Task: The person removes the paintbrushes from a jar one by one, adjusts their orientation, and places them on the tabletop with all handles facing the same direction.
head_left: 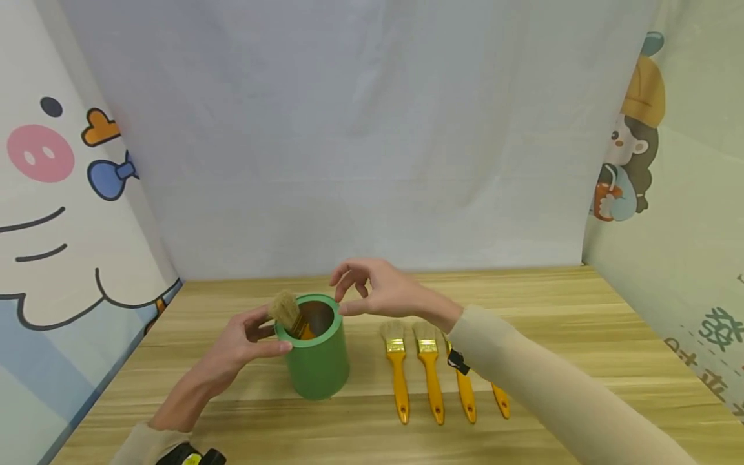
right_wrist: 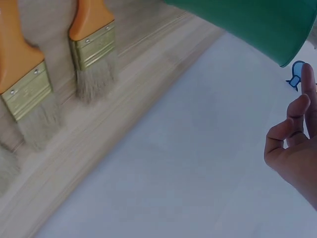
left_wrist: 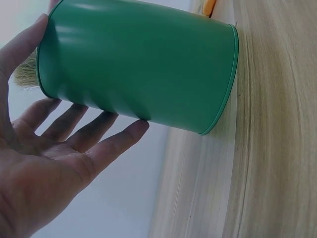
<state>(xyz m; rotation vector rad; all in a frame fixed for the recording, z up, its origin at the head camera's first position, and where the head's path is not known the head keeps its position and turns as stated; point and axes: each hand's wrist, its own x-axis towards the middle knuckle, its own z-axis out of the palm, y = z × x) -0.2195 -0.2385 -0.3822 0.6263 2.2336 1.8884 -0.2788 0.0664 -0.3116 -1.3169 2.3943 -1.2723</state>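
A green cylindrical can (head_left: 317, 368) stands upright on the table, its top uncovered. One paintbrush (head_left: 286, 311) leans inside it, pale bristles up over the left rim and yellow-orange handle down in the can. My left hand (head_left: 238, 342) holds the can from the left; in the left wrist view its fingertips (left_wrist: 134, 130) press the green side and the thumb lies at the rim. My right hand (head_left: 380, 287) hovers at the right of the rim with loosely bent fingers and holds nothing. Whether its thumb touches the rim, I cannot tell.
Several paintbrushes (head_left: 429, 368) lie in a row right of the can, bristles away from me; my right sleeve (head_left: 523, 361) partly covers the rightmost ones. The wooden table (head_left: 232, 426) ends at a pale cloth backdrop (head_left: 372, 142). Printed cartoon panels flank both sides.
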